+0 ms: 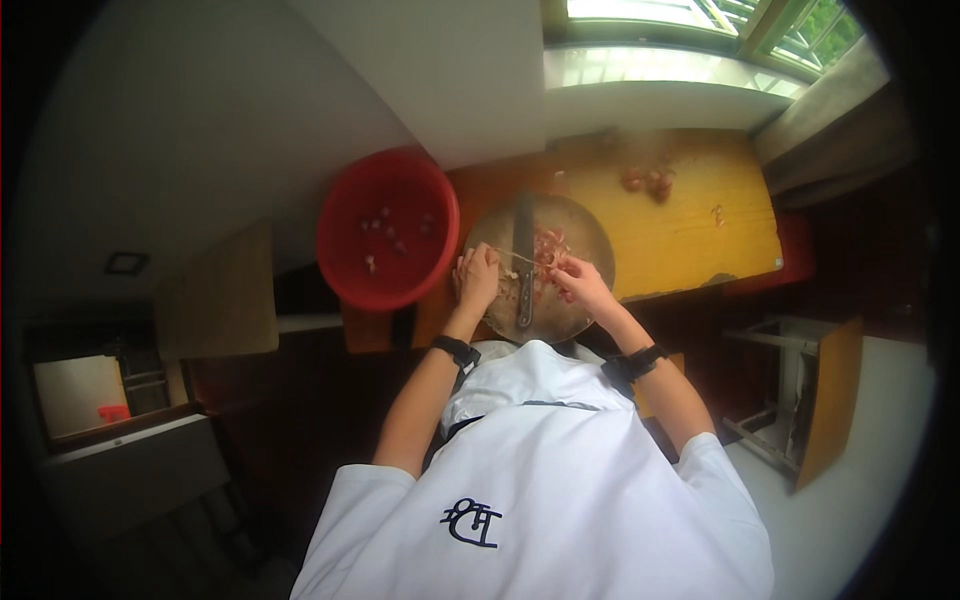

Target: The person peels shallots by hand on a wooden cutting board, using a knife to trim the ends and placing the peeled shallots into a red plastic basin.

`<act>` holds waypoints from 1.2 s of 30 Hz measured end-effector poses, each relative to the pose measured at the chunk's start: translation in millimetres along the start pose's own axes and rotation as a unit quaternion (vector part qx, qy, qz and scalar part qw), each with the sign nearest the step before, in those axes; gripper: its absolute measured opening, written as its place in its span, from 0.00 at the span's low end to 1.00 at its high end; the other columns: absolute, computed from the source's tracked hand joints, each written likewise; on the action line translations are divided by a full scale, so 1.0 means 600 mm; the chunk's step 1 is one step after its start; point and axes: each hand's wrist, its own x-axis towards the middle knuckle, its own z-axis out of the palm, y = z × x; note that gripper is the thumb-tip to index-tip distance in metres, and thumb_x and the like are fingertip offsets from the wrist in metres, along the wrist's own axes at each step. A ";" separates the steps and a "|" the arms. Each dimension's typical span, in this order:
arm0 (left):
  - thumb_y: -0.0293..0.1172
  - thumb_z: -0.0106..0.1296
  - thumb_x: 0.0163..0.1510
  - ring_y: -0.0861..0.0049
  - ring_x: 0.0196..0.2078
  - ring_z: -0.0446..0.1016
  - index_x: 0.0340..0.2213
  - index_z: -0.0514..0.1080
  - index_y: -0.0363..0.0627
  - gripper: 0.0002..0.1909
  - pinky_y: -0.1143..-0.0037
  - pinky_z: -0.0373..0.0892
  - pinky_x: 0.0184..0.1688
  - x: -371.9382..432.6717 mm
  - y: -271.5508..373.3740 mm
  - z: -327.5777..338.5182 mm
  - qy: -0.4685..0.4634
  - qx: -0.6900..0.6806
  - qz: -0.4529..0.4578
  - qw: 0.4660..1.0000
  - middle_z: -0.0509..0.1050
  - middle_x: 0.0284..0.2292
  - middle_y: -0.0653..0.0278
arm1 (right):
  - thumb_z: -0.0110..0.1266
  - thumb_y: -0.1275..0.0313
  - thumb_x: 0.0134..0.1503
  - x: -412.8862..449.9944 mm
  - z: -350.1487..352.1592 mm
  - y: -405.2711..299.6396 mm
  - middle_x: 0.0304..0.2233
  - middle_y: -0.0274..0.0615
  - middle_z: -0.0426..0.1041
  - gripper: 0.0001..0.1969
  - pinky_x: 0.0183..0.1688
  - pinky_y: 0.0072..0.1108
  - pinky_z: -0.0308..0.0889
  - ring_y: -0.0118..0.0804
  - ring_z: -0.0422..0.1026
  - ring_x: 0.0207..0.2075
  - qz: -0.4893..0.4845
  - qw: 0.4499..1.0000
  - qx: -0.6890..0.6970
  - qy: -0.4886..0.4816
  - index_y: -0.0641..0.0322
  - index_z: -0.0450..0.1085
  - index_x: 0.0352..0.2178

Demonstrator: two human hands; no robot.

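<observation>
A round wooden chopping board (592, 232) lies before me, with a knife (526, 247) on it, its dark handle towards me. Reddish papery peels (551, 244) are piled to the right of the blade. A thin, pale strand (517, 256), perhaps a dry stalk, stretches over the knife between my two hands. My left hand (477, 276) grips one end of it at the board's left side. Pinched in the fingertips of my right hand (581, 281) is the other end, above the peels. Small pale scraps (510, 274) lie beside my left fingers.
Left of the board stands a red plastic basin (330, 232) with several small pale cloves or bulbs (386, 225) inside. Reddish bulbs (649, 182) and a few scraps (718, 216) rest on the yellow tabletop (697, 247). A stool (825, 405) is at the right, below a window (675, 15).
</observation>
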 end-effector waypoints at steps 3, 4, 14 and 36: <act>0.43 0.42 0.59 0.53 0.48 0.68 0.37 0.69 0.46 0.15 0.56 0.62 0.49 0.003 -0.014 0.002 0.005 0.010 -0.013 1.000 0.72 0.41 0.55 | 0.52 0.66 0.60 0.010 -0.012 0.009 0.30 0.34 0.74 0.13 0.26 0.15 0.64 0.21 0.68 0.25 -0.014 0.995 -0.099 -0.030 0.64 0.70 0.40; 0.41 0.45 0.58 0.54 0.49 0.67 0.38 0.69 0.47 0.13 0.57 0.62 0.50 0.003 -0.014 0.002 -0.005 0.012 -0.007 1.000 0.71 0.42 0.56 | 0.52 0.66 0.60 0.009 -0.014 0.011 0.30 0.34 0.74 0.13 0.26 0.15 0.64 0.21 0.68 0.25 -0.011 0.995 -0.099 -0.031 0.64 0.70 0.40; 0.27 0.56 0.49 0.61 0.52 0.63 0.45 0.69 0.52 0.20 0.60 0.58 0.53 -0.031 0.059 -0.020 0.024 -0.037 0.244 0.969 0.67 0.45 0.63 | 0.54 0.64 0.57 0.001 -0.025 0.024 0.20 0.39 0.70 0.14 0.29 0.22 0.65 0.26 0.68 0.23 -0.052 0.975 -0.209 0.055 0.65 0.71 0.37; 0.24 0.54 0.55 0.79 0.29 0.77 0.30 0.76 0.36 0.04 0.80 0.71 0.34 -0.008 0.003 -0.001 0.032 -0.278 0.070 0.957 0.77 0.28 0.63 | 0.53 0.63 0.61 0.041 -0.095 0.030 0.19 0.38 0.72 0.15 0.20 0.20 0.65 0.27 0.70 0.16 -0.051 0.973 -0.107 0.196 0.64 0.68 0.43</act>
